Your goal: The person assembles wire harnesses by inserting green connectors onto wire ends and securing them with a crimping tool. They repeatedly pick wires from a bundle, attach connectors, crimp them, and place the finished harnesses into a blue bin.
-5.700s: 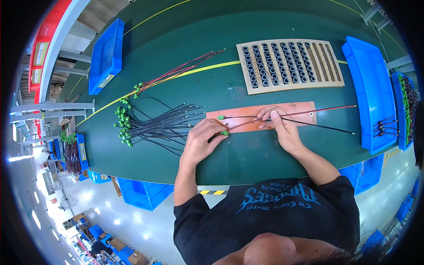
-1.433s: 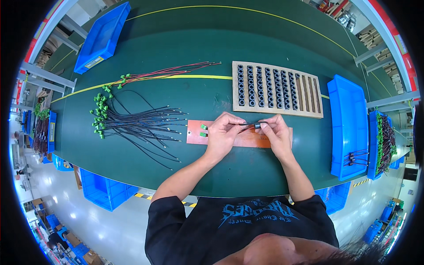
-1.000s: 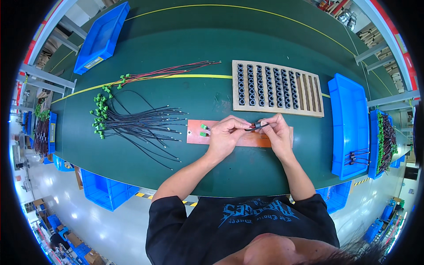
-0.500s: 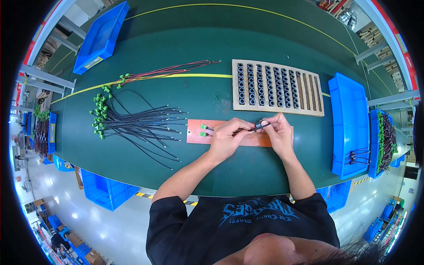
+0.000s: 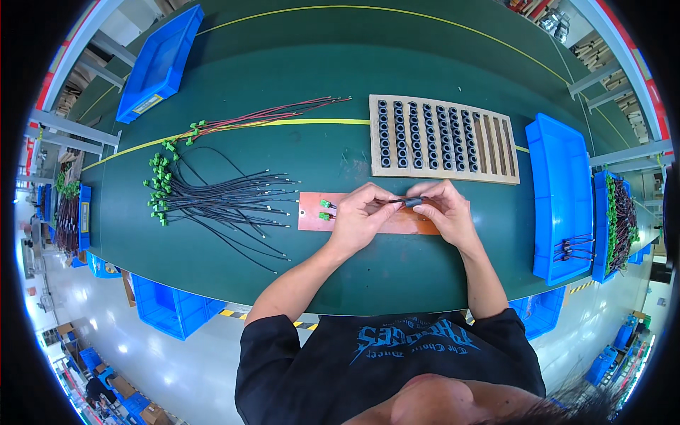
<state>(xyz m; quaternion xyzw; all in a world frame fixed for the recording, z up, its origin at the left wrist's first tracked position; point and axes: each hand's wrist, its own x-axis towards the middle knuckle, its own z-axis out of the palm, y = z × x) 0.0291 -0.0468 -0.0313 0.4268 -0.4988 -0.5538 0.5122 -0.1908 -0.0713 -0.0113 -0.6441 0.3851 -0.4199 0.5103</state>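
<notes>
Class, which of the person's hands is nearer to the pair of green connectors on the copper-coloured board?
Left. The left hand lies just beside the green connectors; the right hand is farther along the board.

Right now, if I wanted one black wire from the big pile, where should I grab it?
Take a black wire by its green plug, coming from the left of the pile. The plugs fan out apart there and are chunky, while the thin wires cross and bunch in the middle. The bare right tips look too thin to pinch well.

A factory assembly floor — long green workbench [image 5: 283, 64], blue parts bins [image 5: 159, 60], bundled wire harnesses [image 5: 227, 205].
</notes>
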